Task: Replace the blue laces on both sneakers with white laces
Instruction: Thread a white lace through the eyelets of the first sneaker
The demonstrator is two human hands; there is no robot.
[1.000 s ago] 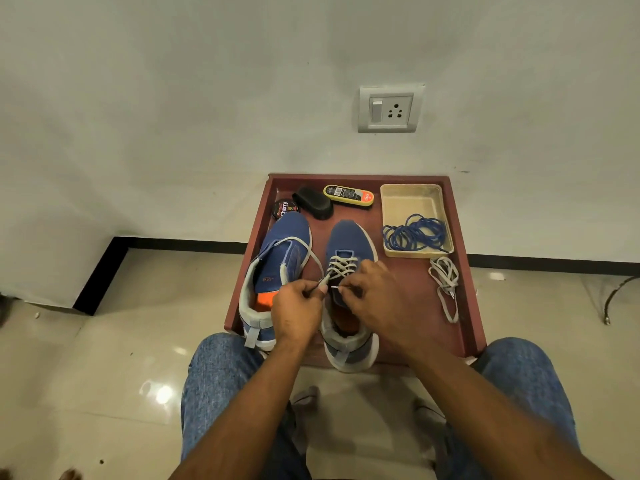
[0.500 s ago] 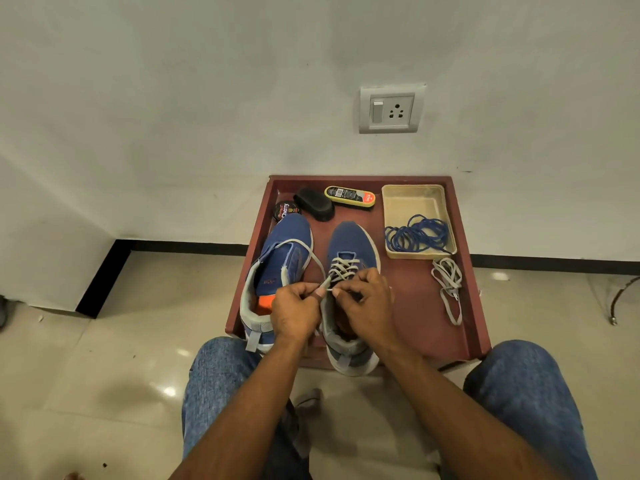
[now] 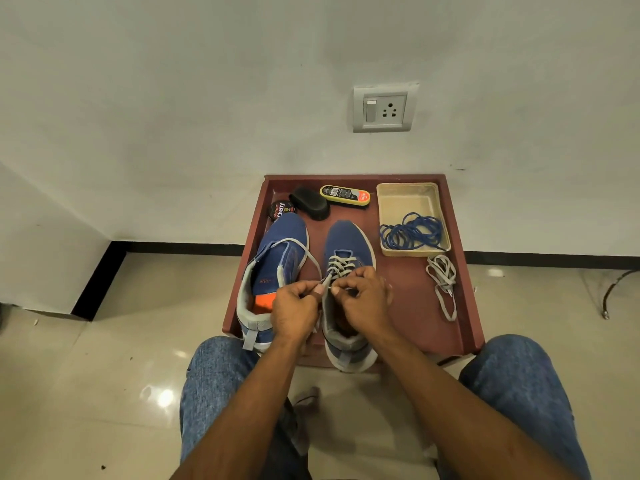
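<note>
Two blue sneakers stand on a red-brown tray (image 3: 415, 306). The right sneaker (image 3: 349, 244) has a white lace (image 3: 341, 265) crossed through its lower eyelets. My left hand (image 3: 294, 313) pinches one end of that lace, which loops out over the left sneaker (image 3: 280, 251). My right hand (image 3: 363, 303) pinches the other end right beside it, over the right sneaker's tongue. The left sneaker has no lace in its eyelets. A coil of blue laces (image 3: 412, 232) lies in a beige box (image 3: 408, 199). A second white lace (image 3: 443, 282) lies loose on the tray.
A polish tin (image 3: 281, 210), a black sponge applicator (image 3: 310, 203) and a yellow-edged brush (image 3: 344, 195) sit at the tray's far edge. The tray rests against a white wall with a socket (image 3: 382, 109). My knees in jeans flank its near edge on a tiled floor.
My right hand has drawn in from the right to meet the left hand over the right sneaker. Both lace ends are now close together.
</note>
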